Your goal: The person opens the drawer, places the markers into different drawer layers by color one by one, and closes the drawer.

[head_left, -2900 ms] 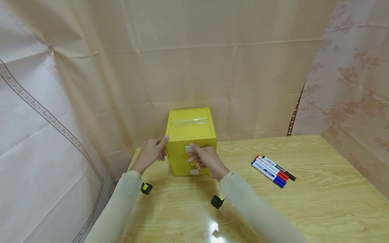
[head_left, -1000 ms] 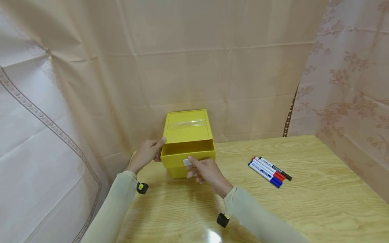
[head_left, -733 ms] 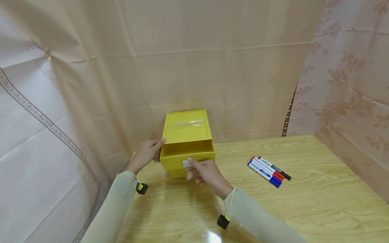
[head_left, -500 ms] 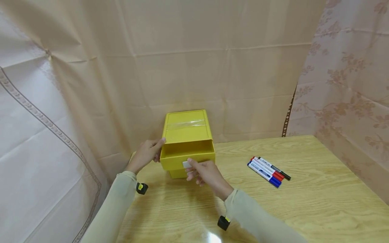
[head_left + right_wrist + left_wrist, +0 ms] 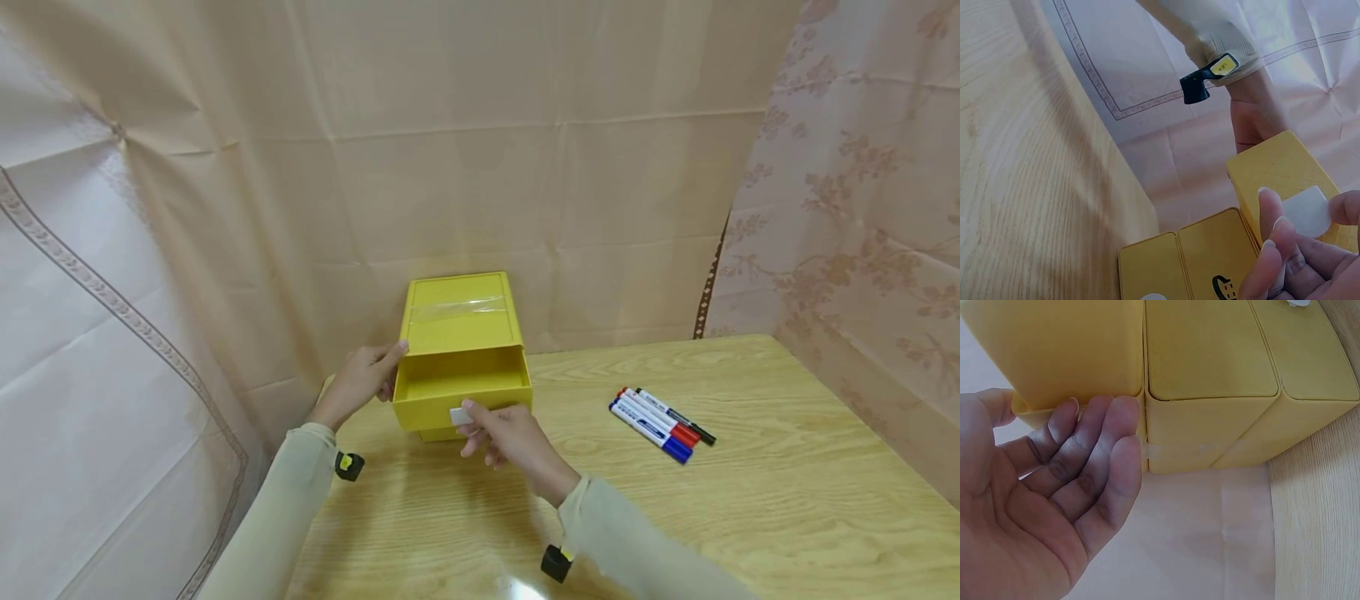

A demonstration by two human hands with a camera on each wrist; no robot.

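Note:
A small yellow drawer cabinet (image 5: 459, 329) stands on the table against the backdrop. Its top drawer (image 5: 420, 411) is slid partway out, tipped a little forward, and the yellow inside shows. My right hand (image 5: 517, 437) pinches the white pull tab (image 5: 1307, 212) on that drawer's front between thumb and fingers. At the cabinet's upper left edge my left hand (image 5: 362, 379) holds on, thumb at the top corner and fingers bent along the side. The left wrist view shows two lower drawers (image 5: 1210, 350) closed in their frame.
Several capped markers (image 5: 652, 427) in blue, red and black lie side by side on the wooden table (image 5: 750, 517), right of the cabinet. A beige cloth (image 5: 450, 167) hangs close behind it. Clear tape (image 5: 457, 308) crosses the cabinet's top.
The top drawer, flush with the cabinet at first, has come out toward me and dips lower at its front. My right hand has moved with the tab; my left hand keeps its place.

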